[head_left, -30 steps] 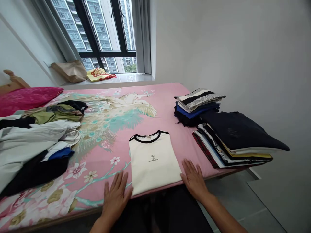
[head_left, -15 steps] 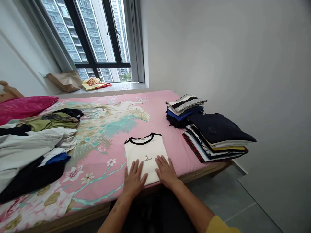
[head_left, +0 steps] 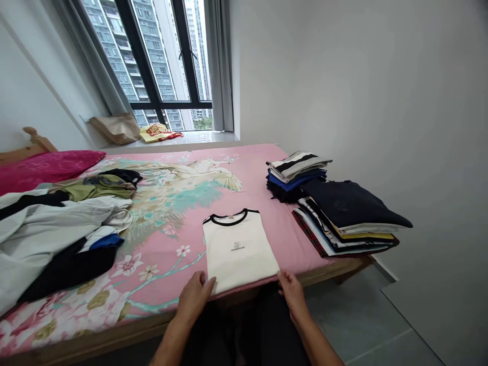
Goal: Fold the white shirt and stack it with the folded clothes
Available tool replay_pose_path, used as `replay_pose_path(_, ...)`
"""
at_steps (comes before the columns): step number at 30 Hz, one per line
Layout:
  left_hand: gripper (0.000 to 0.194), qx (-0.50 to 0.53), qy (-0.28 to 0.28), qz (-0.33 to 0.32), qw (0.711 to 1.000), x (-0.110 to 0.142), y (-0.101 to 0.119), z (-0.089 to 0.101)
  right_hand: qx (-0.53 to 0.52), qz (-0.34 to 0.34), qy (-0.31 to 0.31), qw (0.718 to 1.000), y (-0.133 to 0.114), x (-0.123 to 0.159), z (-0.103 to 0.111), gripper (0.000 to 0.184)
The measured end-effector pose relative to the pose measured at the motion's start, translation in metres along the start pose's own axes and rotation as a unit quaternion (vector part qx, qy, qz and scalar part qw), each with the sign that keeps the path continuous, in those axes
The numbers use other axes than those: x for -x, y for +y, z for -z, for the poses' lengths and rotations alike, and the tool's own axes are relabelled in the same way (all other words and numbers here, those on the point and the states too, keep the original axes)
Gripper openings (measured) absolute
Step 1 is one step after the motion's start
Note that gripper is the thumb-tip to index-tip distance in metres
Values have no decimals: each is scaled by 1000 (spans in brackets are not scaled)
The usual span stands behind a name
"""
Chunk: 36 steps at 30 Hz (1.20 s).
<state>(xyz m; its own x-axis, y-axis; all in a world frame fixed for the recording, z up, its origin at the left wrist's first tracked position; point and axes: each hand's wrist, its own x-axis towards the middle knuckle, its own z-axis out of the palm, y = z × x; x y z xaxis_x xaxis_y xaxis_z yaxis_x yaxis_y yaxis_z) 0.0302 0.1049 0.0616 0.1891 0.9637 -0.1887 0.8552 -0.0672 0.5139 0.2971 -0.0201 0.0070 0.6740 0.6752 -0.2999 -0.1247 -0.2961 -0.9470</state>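
Observation:
A cream T-shirt [head_left: 238,254] with a black-trimmed collar and a small chest print lies folded flat at the bed's front edge, collar facing away from me. My left hand [head_left: 195,296] pinches its near left corner between thumb and fingers. At the near right corner, my right hand [head_left: 292,292] grips the fabric the same way, with the fingers partly beneath it. Both hands hang at the mattress edge, and the shirt's body rests on the pink sheet [head_left: 168,277].
Loose clothes [head_left: 68,223] are heaped on the left beside a magenta pillow [head_left: 57,170]. To the right stand two folded stacks, one topped by a navy garment [head_left: 351,203], the other by a striped garment [head_left: 299,162]. A paper bag [head_left: 116,128] sits on the windowsill.
Both hands were lying flat on the shirt's lower half; they have slid back and apart to its near corners and closed on them. The view has shifted slightly left.

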Motion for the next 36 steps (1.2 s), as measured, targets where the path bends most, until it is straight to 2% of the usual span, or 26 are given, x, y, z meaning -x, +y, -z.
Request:
replay_pose_path(2, 38, 34, -30, 35, 998, -7, 4, 4, -116, -76, -29, 990, -3, 9, -5, 51)
replay_pose_path(5, 35, 140, -55, 79, 985, -18, 3, 4, -243, -117, -38, 962, -8, 19, -9, 49)
replay_pose_path(7, 32, 186, -81, 92, 975, -23, 4, 1, -282, -137, -29, 949, -11, 21, -12, 47)
replay_pose_path(10, 28, 244, -123, 101, 957, -25, 9, -3, -293, -159, -15, 943, -17, 18, -16, 43)
replay_pose_path(14, 31, 340, -168, 91, 921, -13, 17, -5, -281, -188, -31, 941, -29, 9, -23, 38)
replay_pose_path(16, 34, 430, -194, 87, 877, -4, 16, -5, -265, -193, -28, 944, -34, 7, -27, 35)
replay_pose_path(19, 39, 528, -226, 116, 810, 7, 11, -6, -262, -181, -6, 948, -34, 6, -32, 31)
replay_pose_path(22, 40, 544, -233, 140, 793, 12, 7, -6, -274, -166, -8, 947, -28, 7, -30, 30)
replay_pose_path(25, 31, 575, -218, 155, 773, 7, 11, -3, -253, -152, -52, 954, -24, 2, -21, 32)
replay_pose_path(30, 24, 582, -181, 208, 765, -17, 17, -3, -155, -151, -154, 964, -35, -23, -4, 43)
replay_pose_path(33, 25, 573, -172, 207, 774, -28, 17, -8, -84, -142, -184, 969, -46, -42, -4, 45)
replay_pose_path(36, 29, 554, -162, 195, 793, -31, 17, -9, -68, -128, -199, 969, -54, -61, -10, 38)
